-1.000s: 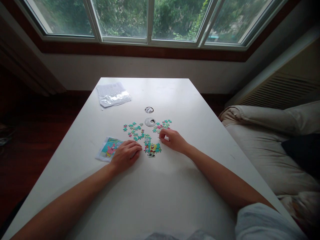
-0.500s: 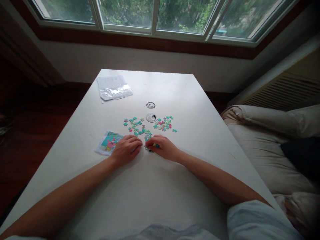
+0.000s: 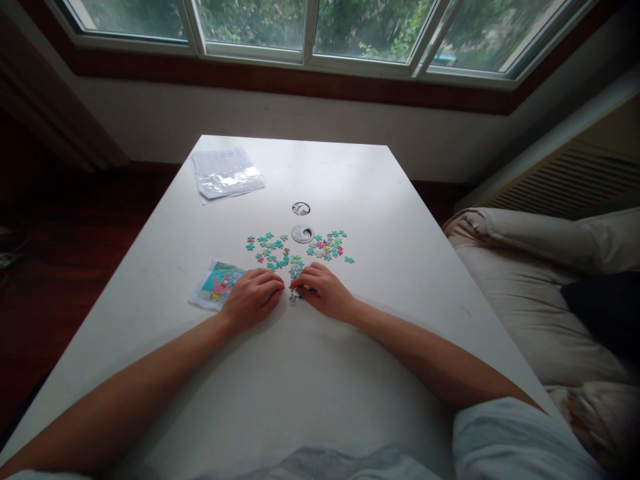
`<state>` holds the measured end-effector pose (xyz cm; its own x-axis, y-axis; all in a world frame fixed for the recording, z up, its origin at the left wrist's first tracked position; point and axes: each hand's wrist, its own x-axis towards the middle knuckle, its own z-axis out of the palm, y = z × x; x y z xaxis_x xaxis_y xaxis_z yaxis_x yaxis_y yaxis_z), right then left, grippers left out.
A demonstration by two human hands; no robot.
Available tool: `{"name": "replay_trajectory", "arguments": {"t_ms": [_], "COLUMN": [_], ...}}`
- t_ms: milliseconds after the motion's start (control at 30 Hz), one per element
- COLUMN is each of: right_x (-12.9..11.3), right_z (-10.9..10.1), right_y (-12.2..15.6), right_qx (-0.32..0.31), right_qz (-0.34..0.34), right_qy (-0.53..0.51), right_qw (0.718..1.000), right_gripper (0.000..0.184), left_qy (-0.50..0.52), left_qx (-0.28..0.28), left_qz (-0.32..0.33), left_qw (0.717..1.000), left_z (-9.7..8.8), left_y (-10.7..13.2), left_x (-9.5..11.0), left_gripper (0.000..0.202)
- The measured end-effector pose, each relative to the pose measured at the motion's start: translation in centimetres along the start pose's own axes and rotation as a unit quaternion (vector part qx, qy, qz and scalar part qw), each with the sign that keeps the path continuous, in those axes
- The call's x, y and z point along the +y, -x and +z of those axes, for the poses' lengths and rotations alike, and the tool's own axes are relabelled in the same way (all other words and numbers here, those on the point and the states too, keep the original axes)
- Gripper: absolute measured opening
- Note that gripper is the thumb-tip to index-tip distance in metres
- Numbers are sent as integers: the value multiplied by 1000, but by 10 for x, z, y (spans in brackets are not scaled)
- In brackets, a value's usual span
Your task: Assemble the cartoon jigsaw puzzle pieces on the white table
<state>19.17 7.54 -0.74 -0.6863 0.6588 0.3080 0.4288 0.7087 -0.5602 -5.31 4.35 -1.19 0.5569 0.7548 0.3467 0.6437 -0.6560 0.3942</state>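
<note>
My right hand [image 3: 323, 289] is closed in a pinch at a small joined strip of jigsaw pieces [image 3: 296, 269], its fingertips on a puzzle piece they mostly hide. Just below those fingertips lie greyish puzzle pieces [image 3: 294, 297]. My left hand [image 3: 254, 293] rests on the table to the left of the strip, fingers loosely bent and thumb apart, with nothing visible in it. It partly covers a picture card [image 3: 218, 283] with a pink cartoon figure on blue-green. Loose pieces lie beyond my hands in a left group [image 3: 273, 251] and a right group [image 3: 327, 247].
The white table [image 3: 350, 180] has two round inserts, a near one [image 3: 302, 234] and a far one [image 3: 301, 209]. A clear plastic bag with paper [image 3: 227, 175] lies at its far left. On the right stands a beige sofa [image 3: 505, 293]; windows [image 3: 370, 30] are ahead.
My right hand has shifted slightly and its fingers have changed position, uncovering more of the greyish pieces. The yellow-green bit seen by its fingers is no longer visible. My left hand stays put.
</note>
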Motion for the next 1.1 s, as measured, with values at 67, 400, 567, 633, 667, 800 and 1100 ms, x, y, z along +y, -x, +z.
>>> {"name": "replay_trajectory", "arguments": {"t_ms": [67,400,567,633,667,800,1100], "right_x": [3,10,8,8,8,9,6], "right_z": [-4,-6,-3,-3,-2,-1,0], "right_y": [1,5,4,3,3,3,2], "right_qx": [17,27,19,16,16,17,15], "right_qz": [8,39,19,18,17,19,18], "right_qy": [5,97,94,95,95,96,93], "right_qw": [1000,994,995,995,995,995,995], "right_gripper": [15,12,12,12,12,13,13], "left_qy": [-5,-92,-108,-102,-99,-88,-89], "left_qx": [-3,-23,-36,-34,-35,-44,-23], "left_qz": [8,-26,-54,-59,-61,-68,-59], "left_qw": [1000,995,992,992,993,993,994], "left_z": [-1,1,5,6,6,5,8], "left_y": [1,4,4,4,4,2,0], "left_x": [1,24,29,29,29,31,30], "left_gripper": [19,13,17,17,16,14,10]}}
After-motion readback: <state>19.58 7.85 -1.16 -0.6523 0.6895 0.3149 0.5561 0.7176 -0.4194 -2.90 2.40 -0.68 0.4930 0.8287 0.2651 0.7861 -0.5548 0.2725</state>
